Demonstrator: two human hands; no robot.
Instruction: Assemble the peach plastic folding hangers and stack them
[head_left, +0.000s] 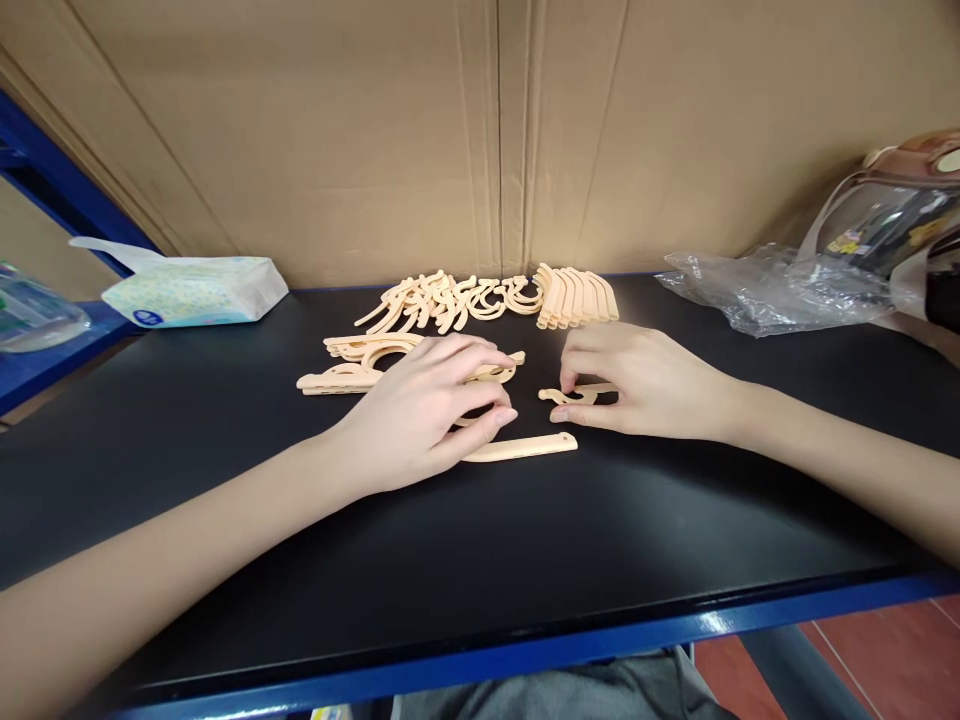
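Note:
My left hand (442, 400) reaches over several peach plastic pieces that look like folding-hanger parts. Its fingers are apart, with the fingertips at a curved hanger part (491, 374) that the hand partly hides. Below the left thumb lies a straight hanger arm (525, 448), its left end covered. To the right, my right hand (645, 385) has thumb and fingers closed around a small peach hanger piece (577, 396) at the tabletop; the palm hides its right end. Stacked hanger pieces (337, 380) lie left of the left hand.
At the back are a pile of loose hooks and arms (427, 300) and a row of hanger arms (574, 297). A tissue pack (195, 290) stands left; a crumpled plastic bag (772, 290) and a clear bag (885, 225) sit right. Cardboard (337, 130) walls the black table (480, 570).

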